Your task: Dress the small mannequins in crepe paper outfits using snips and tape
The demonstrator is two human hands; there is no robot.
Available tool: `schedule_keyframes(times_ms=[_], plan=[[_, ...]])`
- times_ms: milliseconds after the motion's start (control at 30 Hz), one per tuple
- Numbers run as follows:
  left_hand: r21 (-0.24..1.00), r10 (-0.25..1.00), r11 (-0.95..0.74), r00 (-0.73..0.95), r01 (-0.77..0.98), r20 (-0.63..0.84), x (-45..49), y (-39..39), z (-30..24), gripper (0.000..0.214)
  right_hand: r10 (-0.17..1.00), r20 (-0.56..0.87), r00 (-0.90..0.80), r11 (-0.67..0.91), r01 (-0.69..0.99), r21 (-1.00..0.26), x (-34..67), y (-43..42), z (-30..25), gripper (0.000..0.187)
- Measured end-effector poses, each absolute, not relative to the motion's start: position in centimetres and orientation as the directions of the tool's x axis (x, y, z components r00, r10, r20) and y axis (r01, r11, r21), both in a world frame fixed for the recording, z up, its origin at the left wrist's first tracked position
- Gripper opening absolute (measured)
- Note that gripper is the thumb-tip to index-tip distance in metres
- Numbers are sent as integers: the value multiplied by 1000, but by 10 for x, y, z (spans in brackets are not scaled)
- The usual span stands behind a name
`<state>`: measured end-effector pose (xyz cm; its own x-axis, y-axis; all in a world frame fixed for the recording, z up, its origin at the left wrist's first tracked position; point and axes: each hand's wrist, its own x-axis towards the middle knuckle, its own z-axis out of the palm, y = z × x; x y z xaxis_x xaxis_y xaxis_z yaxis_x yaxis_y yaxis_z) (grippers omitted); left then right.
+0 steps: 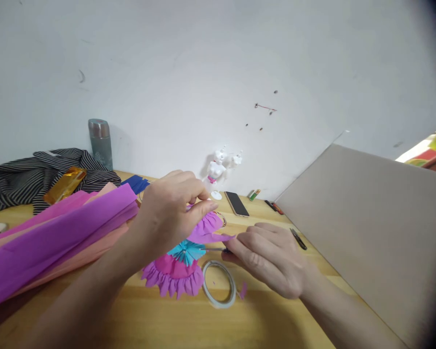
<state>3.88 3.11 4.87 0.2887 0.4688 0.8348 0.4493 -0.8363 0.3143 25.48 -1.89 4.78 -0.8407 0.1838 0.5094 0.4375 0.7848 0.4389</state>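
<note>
My left hand (174, 208) is closed, thumb and fingers pinching a gathered piece of purple crepe paper (209, 225). A pointed tail of that paper stretches right to the fingers of my right hand (269, 257). That hand is closed around what look like scissors (218, 249); only a thin metal blade shows, pointing left beneath the purple paper, and the handles are hidden. Below my left hand lies a ruffled paper piece (176, 271), pink with a purple frill and a pleated blue part (187, 252) on top. A roll of tape (233, 291) lies flat beside it.
Long purple and peach crepe paper sheets (58, 247) lie at left, near a striped cloth (14, 179) and a steel flask (101, 143). Behind my hands are white figurines (216, 169) and a phone (237, 204). A utility knife (298, 239) lies by the white panel (378, 218) at right.
</note>
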Motion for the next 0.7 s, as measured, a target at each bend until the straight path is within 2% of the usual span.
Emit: schedule_keyframes(times_ms=[133,267,333,400,500,700], plan=[[311,469,-835,292,453,833,38,32,49,17,194,539,-820,800,450,397,264,-20,39,21],[301,454,-851,315,431,833,35,33,50,16,189,632,-751,833,464,302,276,-16,25,25],[307,451,-860,327,408,830,33,34,50,15,228,709,-667,836,507,208,278,-15,18,27],[315,454,-864,334,393,826,33,34,50,15,295,784,-546,847,529,50,276,-16,13,27],[339,467,-862,331,377,820,34,35,51,14,400,823,-403,858,481,-181,271,-18,5,27],[351,472,-861,318,369,823,34,33,53,15,483,814,-322,844,416,-337,262,-21,-2,31]])
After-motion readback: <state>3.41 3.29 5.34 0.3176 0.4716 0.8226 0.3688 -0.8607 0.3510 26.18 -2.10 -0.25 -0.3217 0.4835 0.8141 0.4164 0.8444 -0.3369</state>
